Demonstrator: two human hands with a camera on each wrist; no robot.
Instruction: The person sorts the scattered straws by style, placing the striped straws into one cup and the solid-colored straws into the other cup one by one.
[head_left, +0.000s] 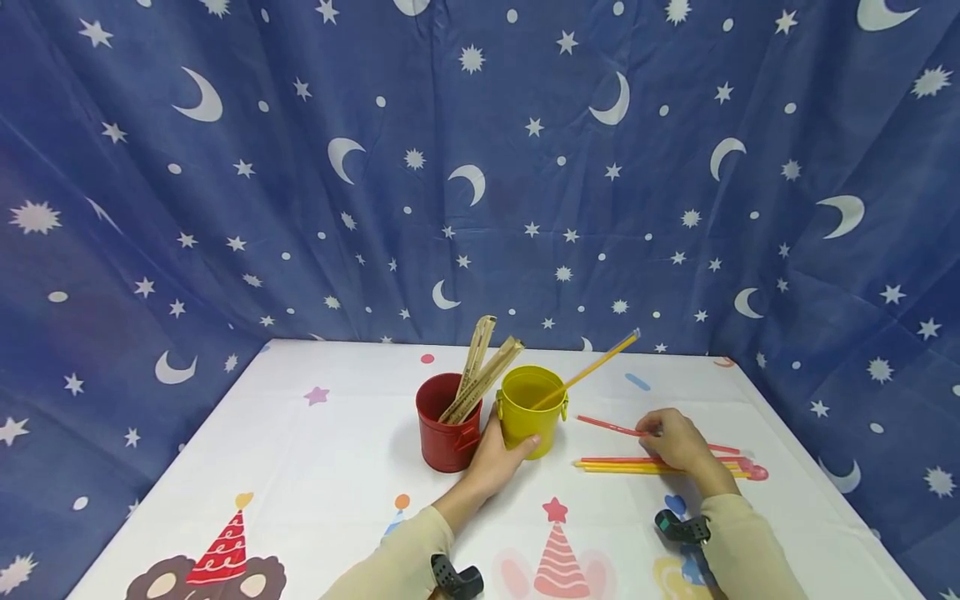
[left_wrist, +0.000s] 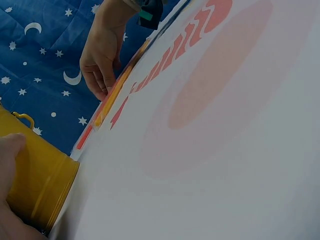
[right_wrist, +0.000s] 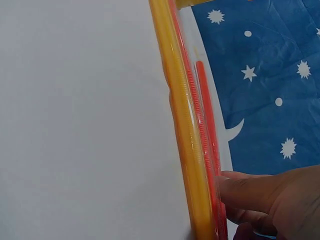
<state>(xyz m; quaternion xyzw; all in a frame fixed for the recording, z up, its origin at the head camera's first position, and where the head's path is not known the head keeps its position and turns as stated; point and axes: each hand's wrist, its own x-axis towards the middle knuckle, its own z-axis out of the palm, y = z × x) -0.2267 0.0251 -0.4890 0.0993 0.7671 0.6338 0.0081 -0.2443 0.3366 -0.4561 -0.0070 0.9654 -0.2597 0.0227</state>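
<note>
My left hand (head_left: pixel 498 460) grips a small yellow metal bucket (head_left: pixel 534 417), its thumb lying across the front wall. One yellow straw (head_left: pixel 600 362) in a clear wrapper leans out of the bucket to the right. On the right of the table, my right hand (head_left: pixel 677 439) pinches a red straw (head_left: pixel 609 426) between thumb and fingers; the wrist view shows the fingertips at its side. Just in front of it lie yellow straws (head_left: pixel 622 469) and another red straw (head_left: pixel 611 459), in clear wrappers, side by side. The palm hides part of them.
Touching distance left of the yellow bucket stands a red bucket (head_left: pixel 442 442) holding several paper-wrapped chopsticks (head_left: pixel 480 379). A white printed cloth (head_left: pixel 322 467) covers the table. Behind hangs a blue curtain (head_left: pixel 480 208) with moons and stars.
</note>
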